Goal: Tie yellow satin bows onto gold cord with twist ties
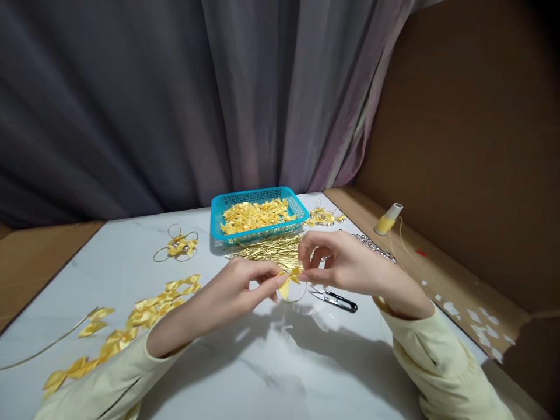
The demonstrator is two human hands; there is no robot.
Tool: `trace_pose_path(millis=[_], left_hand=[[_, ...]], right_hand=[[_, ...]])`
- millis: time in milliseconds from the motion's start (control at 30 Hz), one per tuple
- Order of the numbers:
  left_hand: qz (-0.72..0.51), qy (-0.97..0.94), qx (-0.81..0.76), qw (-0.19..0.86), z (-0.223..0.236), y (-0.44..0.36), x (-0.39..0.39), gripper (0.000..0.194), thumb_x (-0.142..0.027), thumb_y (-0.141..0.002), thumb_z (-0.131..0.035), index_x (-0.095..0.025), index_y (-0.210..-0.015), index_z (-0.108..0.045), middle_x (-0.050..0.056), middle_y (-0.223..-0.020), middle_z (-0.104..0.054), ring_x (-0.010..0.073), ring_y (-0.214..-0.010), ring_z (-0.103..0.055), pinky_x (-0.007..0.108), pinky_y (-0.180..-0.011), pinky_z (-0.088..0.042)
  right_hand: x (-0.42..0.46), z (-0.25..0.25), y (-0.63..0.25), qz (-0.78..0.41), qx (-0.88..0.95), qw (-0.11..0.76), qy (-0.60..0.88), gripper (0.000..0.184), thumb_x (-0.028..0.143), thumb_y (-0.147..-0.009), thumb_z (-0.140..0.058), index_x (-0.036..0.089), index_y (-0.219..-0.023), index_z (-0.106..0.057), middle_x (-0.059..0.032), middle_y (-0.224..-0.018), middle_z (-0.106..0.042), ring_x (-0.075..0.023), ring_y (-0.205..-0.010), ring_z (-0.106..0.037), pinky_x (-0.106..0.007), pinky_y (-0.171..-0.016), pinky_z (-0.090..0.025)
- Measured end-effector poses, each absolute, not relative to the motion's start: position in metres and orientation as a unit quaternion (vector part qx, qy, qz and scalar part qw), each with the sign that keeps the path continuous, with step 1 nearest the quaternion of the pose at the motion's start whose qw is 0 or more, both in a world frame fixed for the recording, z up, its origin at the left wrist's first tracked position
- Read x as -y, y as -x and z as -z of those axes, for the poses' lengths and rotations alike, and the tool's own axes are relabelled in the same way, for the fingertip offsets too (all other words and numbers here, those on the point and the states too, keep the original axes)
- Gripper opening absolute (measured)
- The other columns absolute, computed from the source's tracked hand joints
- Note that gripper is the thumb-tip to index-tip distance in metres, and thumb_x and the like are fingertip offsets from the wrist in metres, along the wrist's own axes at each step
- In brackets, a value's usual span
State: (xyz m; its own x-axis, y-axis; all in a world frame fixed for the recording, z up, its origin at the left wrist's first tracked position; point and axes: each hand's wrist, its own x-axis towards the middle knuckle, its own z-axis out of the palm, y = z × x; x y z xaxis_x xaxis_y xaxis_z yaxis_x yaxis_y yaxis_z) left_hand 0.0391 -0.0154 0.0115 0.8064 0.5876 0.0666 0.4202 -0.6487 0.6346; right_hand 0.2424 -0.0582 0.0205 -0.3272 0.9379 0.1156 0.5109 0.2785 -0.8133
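A small yellow ribbon bow point(284, 288) with a thin loop of cord hanging below it is held above the white table. My left hand point(251, 283) pinches the bow's left side between thumb and finger. From the right, my right hand point(339, 265) has its thumb and curled fingers on the bow's other side; what else may be between those fingers is hidden. Thread snips point(335, 300) with black handles lie just below my right hand. Behind both hands spreads a pile of gold twist ties point(269, 251).
A blue basket point(213, 219) holds many yellow bows. Looped bows with bells point(180, 246) lie left, more point(322, 217) at back right. Loose bows point(146, 312) line the left side. Silver bells point(375, 247) and a thread cone point(387, 221) are right.
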Motion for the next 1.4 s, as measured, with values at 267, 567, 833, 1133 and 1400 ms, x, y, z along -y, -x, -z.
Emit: trace_pose_path(millis=[267,567,833,1133,1400], left_hand=[[-0.219,-0.944,-0.204,0.137,-0.001,-0.035,0.022,0.018,-0.02,-0.091,-0.041,-0.016,-0.089,-0.058,0.001,-0.075,-0.061,0.0118,-0.065,-0.055,0.025,-0.061,-0.039],[-0.206,-0.956,-0.173,0.12,-0.005,-0.032,0.027,0.017,-0.017,-0.091,-0.04,-0.015,-0.089,-0.057,0.002,-0.077,-0.06,0.0129,-0.068,-0.055,0.026,-0.062,-0.039],[-0.178,-0.94,-0.214,0.198,-0.012,-0.034,0.025,0.021,-0.021,-0.091,-0.041,-0.016,-0.084,-0.059,-0.002,-0.069,-0.06,0.0096,-0.059,-0.053,0.022,-0.057,-0.035],[-0.138,-0.94,-0.222,0.22,-0.011,-0.034,0.025,0.027,-0.027,-0.092,-0.04,-0.015,-0.078,-0.06,-0.001,-0.067,-0.059,0.0095,-0.058,-0.051,0.022,-0.057,-0.035],[-0.116,-0.937,-0.229,0.237,-0.012,-0.037,0.025,0.028,-0.027,-0.091,-0.041,-0.015,-0.074,-0.059,-0.003,-0.064,-0.058,0.0083,-0.056,-0.049,0.022,-0.055,-0.033]], right_hand=[[0.063,-0.027,-0.235,-0.253,0.77,0.285,0.512,0.014,0.023,-0.079,-0.059,0.014,-0.073,-0.068,-0.0016,-0.064,-0.061,-0.0104,-0.059,-0.052,-0.023,-0.052,-0.037],[0.059,-0.025,-0.239,-0.356,0.717,0.32,0.507,0.025,0.04,-0.077,-0.061,0.016,-0.075,-0.057,-0.0009,-0.068,-0.059,-0.011,-0.061,-0.054,-0.02,-0.049,-0.042],[0.047,-0.017,-0.241,-0.592,0.639,0.238,0.43,0.034,0.047,-0.073,-0.063,0.015,-0.078,-0.054,-0.0027,-0.065,-0.063,-0.0114,-0.055,-0.061,-0.019,-0.045,-0.046],[0.043,-0.012,-0.243,-0.646,0.619,0.228,0.385,0.029,0.039,-0.07,-0.069,0.013,-0.079,-0.058,-0.0037,-0.067,-0.065,-0.0138,-0.061,-0.065,-0.022,-0.052,-0.052],[0.045,-0.008,-0.244,-0.617,0.638,0.222,0.404,0.024,0.034,-0.071,-0.068,0.012,-0.078,-0.061,-0.0028,-0.066,-0.065,-0.0117,-0.058,-0.064,-0.021,-0.053,-0.052]])
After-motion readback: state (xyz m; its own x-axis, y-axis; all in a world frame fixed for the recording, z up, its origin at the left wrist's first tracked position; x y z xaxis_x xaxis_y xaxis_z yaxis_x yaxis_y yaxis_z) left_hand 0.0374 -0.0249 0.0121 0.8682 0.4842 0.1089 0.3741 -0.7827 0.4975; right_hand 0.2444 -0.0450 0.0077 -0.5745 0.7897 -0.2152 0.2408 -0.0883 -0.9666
